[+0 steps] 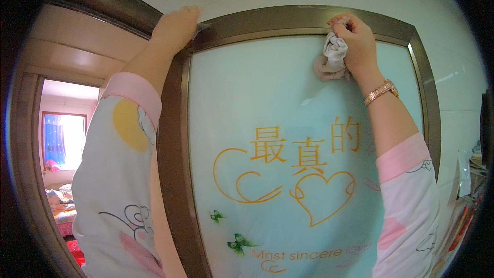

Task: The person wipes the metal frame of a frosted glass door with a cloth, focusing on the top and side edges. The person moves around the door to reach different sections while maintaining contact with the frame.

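Note:
A sliding door with a brown metal frame (305, 17) and a frosted glass panel (262, 85) stands before me, decorated with orange writing, a heart outline and green butterflies. My right hand (357, 40), a gold-coloured watch (381, 92) at its wrist, grips a bunched grey-white cloth (335, 48) at the frame's top rail. The cloth hangs over the upper edge of the glass. Higher up on the left, my left hand (176, 27) rests at the corner where the door frame meets the dark overhead rail (104, 0). Its fingertips are turned away, and whether they hold anything is hidden.
Through the doorway at left show a window with a blue curtain (54, 135) and a bed (63, 216) with rumpled bedding. A pale tiled wall (453, 85) rises at right, with a rack of items (472, 177) along its lower part.

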Demonstrator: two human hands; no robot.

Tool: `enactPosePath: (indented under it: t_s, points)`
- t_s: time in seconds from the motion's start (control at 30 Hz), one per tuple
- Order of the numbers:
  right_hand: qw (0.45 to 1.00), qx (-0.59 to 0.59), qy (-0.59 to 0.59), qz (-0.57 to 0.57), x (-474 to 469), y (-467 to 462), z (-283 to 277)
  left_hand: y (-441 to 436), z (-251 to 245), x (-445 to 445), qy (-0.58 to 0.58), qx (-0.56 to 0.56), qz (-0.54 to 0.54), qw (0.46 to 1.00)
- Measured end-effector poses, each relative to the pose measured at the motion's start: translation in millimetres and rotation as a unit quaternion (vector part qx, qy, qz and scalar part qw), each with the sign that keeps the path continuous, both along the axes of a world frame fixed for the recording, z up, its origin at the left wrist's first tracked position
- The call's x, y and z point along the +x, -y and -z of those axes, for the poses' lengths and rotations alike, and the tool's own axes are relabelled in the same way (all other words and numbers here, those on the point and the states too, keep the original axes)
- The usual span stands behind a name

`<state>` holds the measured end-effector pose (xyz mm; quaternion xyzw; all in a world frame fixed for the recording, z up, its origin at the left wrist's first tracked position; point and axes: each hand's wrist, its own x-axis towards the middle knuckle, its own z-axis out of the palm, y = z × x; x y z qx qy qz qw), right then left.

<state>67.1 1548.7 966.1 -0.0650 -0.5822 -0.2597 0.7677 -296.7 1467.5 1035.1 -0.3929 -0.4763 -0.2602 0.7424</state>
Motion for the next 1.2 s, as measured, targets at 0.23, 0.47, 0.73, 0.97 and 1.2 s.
enactPosePath:
  t_s: [0.23, 0.47, 0.73, 0.97, 1.2]
  points:
    - [1.000, 0.009, 0.017, 0.015, 4.3, -0.9, -1.0, -9.0, -13.1, -8.1, 0.116, 0.017, 0.125, 0.985]
    - [1.000, 0.006, 0.016, 0.004, 2.2, 1.4, 0.3, -16.5, -23.2, -15.6, 0.237, -0.163, 0.715, 0.637]
    - [0.999, 0.015, 0.031, -0.013, 2.9, -2.2, -0.5, -15.2, -19.0, -11.6, 0.119, -0.183, 0.426, 0.878]
    - [0.999, 0.032, 0.032, 0.001, 3.2, -0.3, 0.1, -15.8, -2.1, 0.1, -0.039, -0.027, 0.106, 0.993]
    - [1.000, 0.009, 0.007, 0.015, -0.1, 2.9, 3.4, -15.9, 9.8, 7.9, -0.082, -0.004, 0.087, 0.993]
